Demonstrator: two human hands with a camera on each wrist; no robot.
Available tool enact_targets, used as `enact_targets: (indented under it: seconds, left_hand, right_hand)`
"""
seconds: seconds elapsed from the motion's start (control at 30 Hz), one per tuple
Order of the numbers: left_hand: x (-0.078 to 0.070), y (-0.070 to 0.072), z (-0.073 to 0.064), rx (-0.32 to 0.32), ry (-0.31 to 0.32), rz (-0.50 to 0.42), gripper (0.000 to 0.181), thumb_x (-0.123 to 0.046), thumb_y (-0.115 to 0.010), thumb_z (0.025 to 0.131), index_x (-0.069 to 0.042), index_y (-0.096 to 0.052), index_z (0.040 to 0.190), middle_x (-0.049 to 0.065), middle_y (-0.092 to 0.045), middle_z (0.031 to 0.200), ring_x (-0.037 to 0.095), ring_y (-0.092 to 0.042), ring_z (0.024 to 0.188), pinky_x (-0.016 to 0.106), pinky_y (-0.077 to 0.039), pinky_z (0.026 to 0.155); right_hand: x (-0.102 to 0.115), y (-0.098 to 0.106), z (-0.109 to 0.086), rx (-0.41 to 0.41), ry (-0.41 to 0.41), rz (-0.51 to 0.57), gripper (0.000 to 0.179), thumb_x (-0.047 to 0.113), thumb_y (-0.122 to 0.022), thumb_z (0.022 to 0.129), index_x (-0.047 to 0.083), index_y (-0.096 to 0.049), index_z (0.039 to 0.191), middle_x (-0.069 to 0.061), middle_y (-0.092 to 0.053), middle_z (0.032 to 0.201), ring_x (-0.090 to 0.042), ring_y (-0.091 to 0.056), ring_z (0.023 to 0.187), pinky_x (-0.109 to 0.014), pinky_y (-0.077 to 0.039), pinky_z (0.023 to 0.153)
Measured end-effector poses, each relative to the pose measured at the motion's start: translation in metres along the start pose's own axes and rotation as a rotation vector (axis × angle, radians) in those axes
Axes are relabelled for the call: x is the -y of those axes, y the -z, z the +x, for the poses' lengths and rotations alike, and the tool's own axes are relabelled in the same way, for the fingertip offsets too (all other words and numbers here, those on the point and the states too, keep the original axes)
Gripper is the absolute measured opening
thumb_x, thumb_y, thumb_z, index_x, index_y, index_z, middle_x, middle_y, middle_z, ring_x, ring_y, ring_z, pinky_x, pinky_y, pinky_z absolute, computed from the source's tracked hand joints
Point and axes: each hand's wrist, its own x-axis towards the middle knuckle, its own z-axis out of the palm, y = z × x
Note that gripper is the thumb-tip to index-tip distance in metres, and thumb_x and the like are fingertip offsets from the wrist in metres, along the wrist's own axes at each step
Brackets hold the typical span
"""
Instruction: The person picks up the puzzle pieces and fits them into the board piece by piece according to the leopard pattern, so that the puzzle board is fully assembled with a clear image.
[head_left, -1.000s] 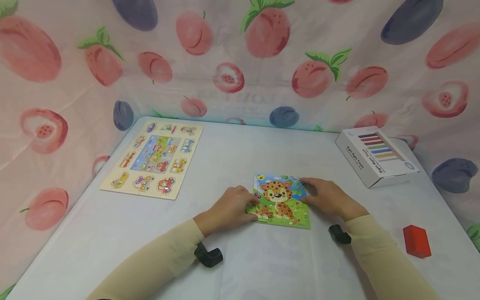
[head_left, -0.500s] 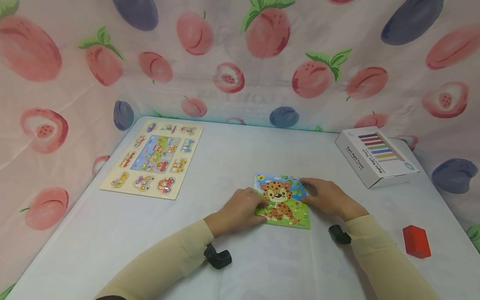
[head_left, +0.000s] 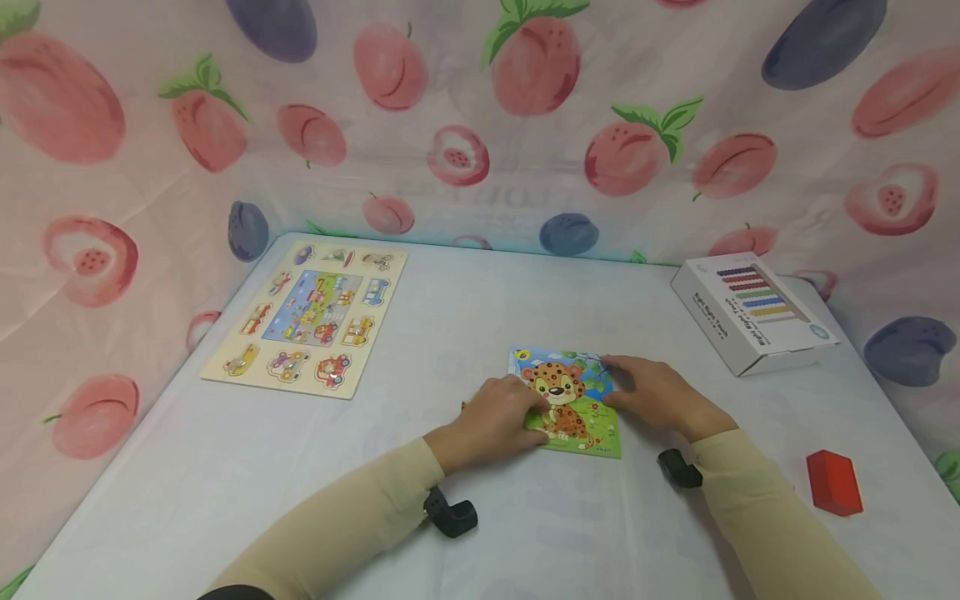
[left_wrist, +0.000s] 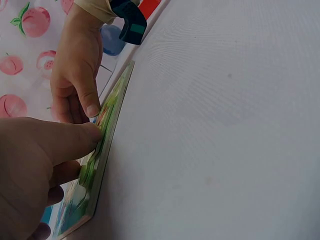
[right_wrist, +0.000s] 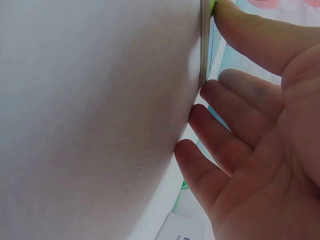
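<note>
A leopard jigsaw puzzle (head_left: 592, 429) lies flat in its square tray on the table in the head view. My left hand (head_left: 491, 425) is over its left side, pinching a green-edged puzzle piece (left_wrist: 89, 172) between thumb and fingers; much of the piece is hidden by the hand. The piece lies against the puzzle's upper face in the left wrist view. At the puzzle's right edge, my right hand (head_left: 656, 396) touches the rim with thumb and forefinger, its other fingers extended toward the tabletop in the right wrist view. A small orange bit (head_left: 463, 406) shows behind the left hand.
A wooden vehicle puzzle board (head_left: 378, 346) lies at the back left. At the back right stands a white box (head_left: 712, 321) with coloured beads in its window. A red block (head_left: 834, 482) sits beside the right forearm. Fruit-print cloth (head_left: 517, 200) hangs behind the table.
Moving to the right, my left hand has slid the pinched piece across the leopard puzzle. The orange bit has come into sight behind it. My right hand and the tray have stayed put.
</note>
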Motion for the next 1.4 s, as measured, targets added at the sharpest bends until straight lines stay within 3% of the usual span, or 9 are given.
enact_targets:
  seconds: [0.37,0.77,0.97,1.1,1.23,1.4]
  left_hand:
    - [-0.0044,-0.0054,0.0056,-0.015,0.013,-0.003,0.033,-0.037,-0.077,0.088,-0.017,-0.074,0.114,-0.009,-0.069,0.103,0.015,-0.054,0.103,0.035,-0.042,0.093]
    - [-0.0040,-0.0082,0.0089,-0.055,-0.008,0.013,0.031,-0.039,-0.078,0.087,-0.018,-0.075,0.110,-0.012,-0.066,0.092,0.011,-0.047,0.086,0.033,-0.042,0.082]
    - [-0.0038,-0.0104,0.0096,-0.059,-0.014,0.020,0.031,-0.038,-0.078,0.087,-0.019,-0.075,0.111,-0.011,-0.068,0.096,0.011,-0.050,0.091,0.035,-0.044,0.086]
    - [-0.0045,-0.0099,0.0091,-0.053,0.000,0.028,0.031,-0.038,-0.078,0.087,-0.019,-0.075,0.111,-0.009,-0.070,0.103,0.019,-0.057,0.110,0.039,-0.044,0.094]
    - [-0.0051,-0.0091,0.0089,-0.043,0.013,0.036,0.031,-0.039,-0.077,0.087,-0.019,-0.075,0.112,-0.007,-0.071,0.109,0.027,-0.053,0.127,0.043,-0.042,0.100]
    - [-0.0055,-0.0088,0.0090,-0.024,0.017,0.028,0.032,-0.039,-0.077,0.088,-0.019,-0.075,0.113,-0.010,-0.071,0.105,0.019,-0.056,0.113,0.037,-0.043,0.094]
  right_hand:
    - [-0.0015,-0.0009,0.0009,-0.003,-0.001,-0.006,0.063,0.024,-0.071,0.092,0.000,-0.048,0.146,-0.025,-0.046,0.147,-0.048,-0.037,0.137,-0.061,-0.029,0.110]
    - [-0.0013,-0.0010,0.0012,-0.001,-0.008,-0.007,0.064,0.025,-0.072,0.092,0.000,-0.048,0.146,-0.025,-0.046,0.147,-0.048,-0.037,0.137,-0.061,-0.029,0.110]
    - [-0.0009,-0.0010,0.0012,0.004,-0.009,-0.007,0.064,0.025,-0.072,0.093,0.000,-0.048,0.146,-0.025,-0.046,0.147,-0.048,-0.037,0.137,-0.061,-0.030,0.109]
    - [-0.0005,-0.0010,0.0012,0.008,-0.015,-0.002,0.064,0.026,-0.072,0.093,0.001,-0.047,0.147,-0.025,-0.046,0.148,-0.048,-0.037,0.137,-0.061,-0.029,0.110]
    - [-0.0005,-0.0010,0.0014,0.007,-0.015,-0.003,0.064,0.026,-0.072,0.093,0.000,-0.047,0.147,-0.025,-0.046,0.148,-0.047,-0.037,0.137,-0.061,-0.029,0.110]
    - [-0.0016,-0.0007,0.0009,0.000,-0.004,0.004,0.064,0.025,-0.072,0.092,-0.001,-0.047,0.146,-0.025,-0.046,0.147,-0.047,-0.037,0.137,-0.061,-0.029,0.110]
